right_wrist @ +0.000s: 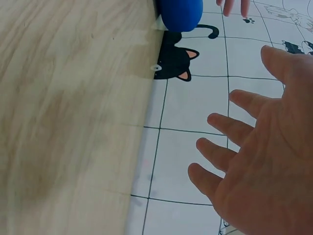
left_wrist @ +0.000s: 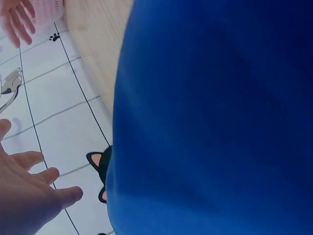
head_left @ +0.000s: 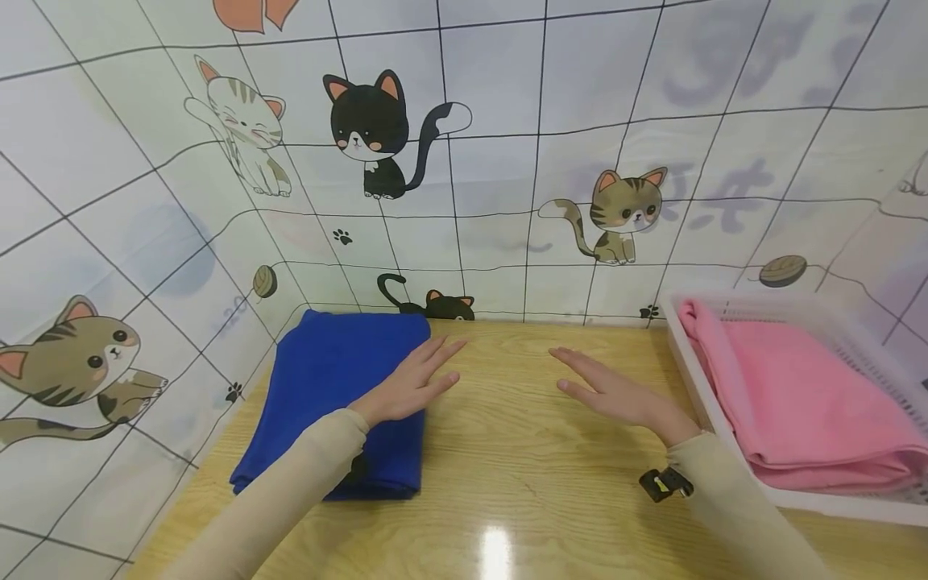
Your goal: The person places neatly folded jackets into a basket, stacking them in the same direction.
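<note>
A folded blue cloth (head_left: 341, 362) lies on the left part of the wooden table (head_left: 507, 451). Over its right edge hovers my left hand (head_left: 409, 383), fingers extended and nothing in it. In the left wrist view the blue cloth (left_wrist: 210, 117) fills most of the picture, with the left hand (left_wrist: 29, 191) at the lower left. My right hand (head_left: 616, 395) is held above the table, left of the white basket, with straight fingers and nothing held. The right wrist view shows that hand (right_wrist: 264, 147) with its fingers spread apart.
At the right stands a white plastic basket (head_left: 703, 387) with a folded pink cloth (head_left: 819, 395) inside. A wall covering (head_left: 500, 177) with grid lines and cartoon cats rises behind the table and along its left side. A small dark device (head_left: 663, 483) sits at the right wrist.
</note>
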Tool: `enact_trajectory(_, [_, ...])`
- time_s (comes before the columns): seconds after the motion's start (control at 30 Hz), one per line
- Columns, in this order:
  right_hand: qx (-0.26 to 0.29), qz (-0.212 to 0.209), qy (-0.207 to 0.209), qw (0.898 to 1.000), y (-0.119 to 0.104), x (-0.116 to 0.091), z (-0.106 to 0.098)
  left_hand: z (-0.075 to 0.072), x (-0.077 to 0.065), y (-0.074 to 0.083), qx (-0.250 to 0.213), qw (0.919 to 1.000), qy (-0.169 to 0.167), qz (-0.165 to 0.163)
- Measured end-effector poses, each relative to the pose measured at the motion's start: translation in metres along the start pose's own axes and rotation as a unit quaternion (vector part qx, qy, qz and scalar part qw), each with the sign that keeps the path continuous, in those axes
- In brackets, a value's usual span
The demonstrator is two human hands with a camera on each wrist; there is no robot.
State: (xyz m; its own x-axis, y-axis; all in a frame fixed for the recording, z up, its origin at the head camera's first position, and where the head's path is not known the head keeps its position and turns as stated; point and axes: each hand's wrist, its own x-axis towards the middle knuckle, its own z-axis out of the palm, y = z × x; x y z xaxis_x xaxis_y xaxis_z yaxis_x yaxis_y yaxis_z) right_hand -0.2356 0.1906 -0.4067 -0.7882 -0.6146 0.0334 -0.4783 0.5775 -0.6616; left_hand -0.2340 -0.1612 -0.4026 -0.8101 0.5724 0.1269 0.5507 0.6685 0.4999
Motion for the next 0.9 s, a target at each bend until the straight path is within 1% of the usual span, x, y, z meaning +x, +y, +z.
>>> enact_trajectory(0.23, [0.020, -0.012, 0.015, 1.000, 0.002, 0.009, 0.023, -0.009, -0.013, -0.008, -0.006, 0.9997, 0.003, -0.022])
enact_trajectory(0.5, [0.054, -0.002, 0.014, 0.998, 0.002, 0.019, 0.046, -0.021, -0.027, -0.018, -0.004, 0.9985, 0.006, -0.054])
enact_trajectory(0.63, [0.060, -0.001, 0.015, 0.998, 0.001, 0.024, 0.056, -0.026, -0.036, -0.027, 0.000, 0.9977, 0.016, -0.065])
enact_trajectory(0.9, [0.075, -0.002, 0.008, 0.997, -0.005, 0.033, 0.074, -0.035, -0.057, -0.054, 0.003, 0.9947, 0.036, -0.096])
